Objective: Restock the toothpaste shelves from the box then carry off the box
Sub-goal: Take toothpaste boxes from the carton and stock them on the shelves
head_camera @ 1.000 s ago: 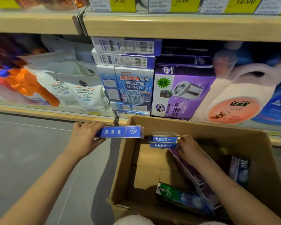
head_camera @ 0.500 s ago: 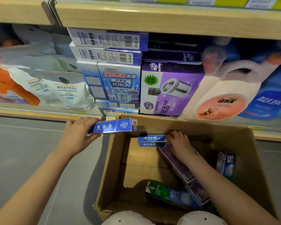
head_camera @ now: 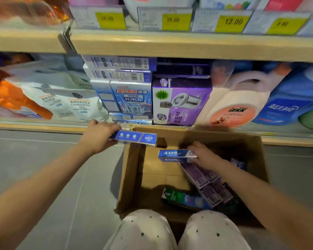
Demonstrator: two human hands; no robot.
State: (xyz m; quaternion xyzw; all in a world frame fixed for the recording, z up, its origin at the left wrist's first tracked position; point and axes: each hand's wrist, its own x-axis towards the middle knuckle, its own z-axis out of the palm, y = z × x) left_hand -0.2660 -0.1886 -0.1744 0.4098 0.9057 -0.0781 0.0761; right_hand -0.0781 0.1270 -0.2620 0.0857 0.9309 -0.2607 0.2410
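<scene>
Grey tiled floor (head_camera: 43,168), cardboard box (head_camera: 132,177) below wooden shelf (head_camera: 188,49). Left hand (head_camera: 98,136) grips blue carton (head_camera: 134,138); right hand (head_camera: 203,156) grips blue-white cartons (head_camera: 175,155).

A grey tiled floor (head_camera: 43,168) is seen below pale wooden shelving (head_camera: 188,47). Yellow price labels (head_camera: 231,22) are fixed along the upper shelf edge; the lower tier is dimly lit.

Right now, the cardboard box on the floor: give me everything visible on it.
The box is plain brown corrugated cardboard, open-topped, standing upright on the grey floor against the bottom shelf. Its near left corner looks frayed. Much of its bottom is bare; along the right side lie purple cartons and a green carton. The right hand reaches inside, gripping blue cartons. The person's knees overlap its near edge.
</scene>
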